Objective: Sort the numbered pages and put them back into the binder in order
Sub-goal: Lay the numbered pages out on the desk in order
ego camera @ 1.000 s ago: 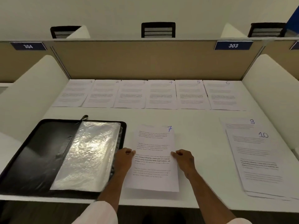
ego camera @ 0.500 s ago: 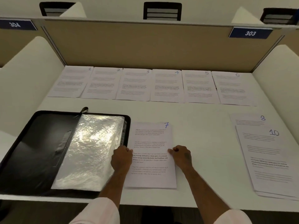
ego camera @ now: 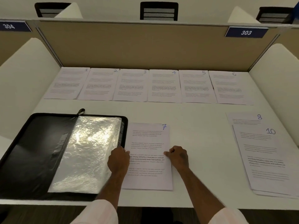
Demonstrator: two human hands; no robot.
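Note:
Page 7 (ego camera: 148,139) lies flat on the white desk in front of me. My left hand (ego camera: 118,160) pinches its left edge and my right hand (ego camera: 178,156) pinches its right edge. To its left an open black binder (ego camera: 29,151) lies flat, with shiny clear sleeves (ego camera: 87,152) on its right half. Along the back, pages 1 (ego camera: 68,83), 2 (ego camera: 98,84), 3 (ego camera: 131,85), 4 (ego camera: 164,86), 5 (ego camera: 196,86) and 6 (ego camera: 229,88) lie side by side. At the right, page 10 (ego camera: 262,157) tops a small stack and overlaps page 8 (ego camera: 246,118).
White side panels (ego camera: 27,75) and a tan back partition (ego camera: 145,46) enclose the desk (ego camera: 202,126). Blue signs read 304 and 303 (ego camera: 246,32). Black chair backs (ego camera: 159,11) show beyond the partition. The desk's front edge runs just under my forearms.
Page 7 has slid slightly left toward the binder with both hands on its edges. The camera has tilted and moved in a little.

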